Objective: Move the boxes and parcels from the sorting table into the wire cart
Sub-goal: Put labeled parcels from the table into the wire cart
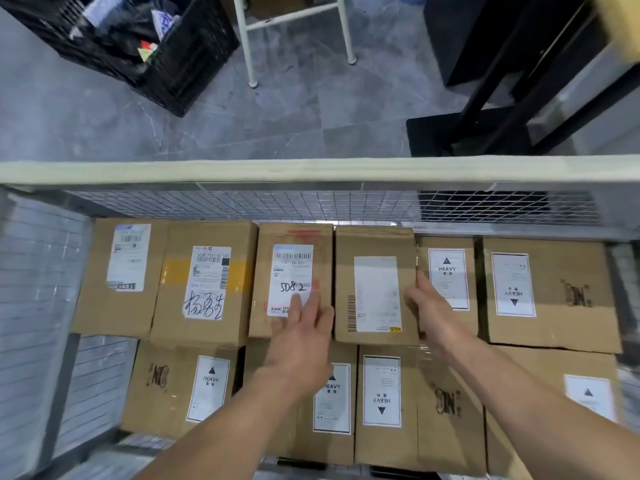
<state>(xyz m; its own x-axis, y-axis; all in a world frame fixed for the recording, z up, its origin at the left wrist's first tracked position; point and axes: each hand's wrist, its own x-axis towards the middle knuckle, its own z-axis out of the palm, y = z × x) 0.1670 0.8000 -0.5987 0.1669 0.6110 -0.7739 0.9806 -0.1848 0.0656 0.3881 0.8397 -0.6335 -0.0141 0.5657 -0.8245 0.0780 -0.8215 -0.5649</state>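
Several brown cardboard boxes lie packed in two rows inside the wire cart (242, 204). My left hand (304, 330) is over the box marked "5082" (294, 237), with straight, spread fingers touching its white label. Beside it to the right lies a box with a plain white label (375, 244). My right hand (431, 308) rests against that box's right edge with fingers extended, in the gap next to a "HEAVY" box (448, 323). Neither hand grips anything.
The cart's padded top rail (311, 171) runs across the view beyond the boxes. On the grey floor behind it are a black crate of bags (180, 74), white table legs (247, 46) and a black stand (467, 133). A gap shows at the cart's near left (97, 382).
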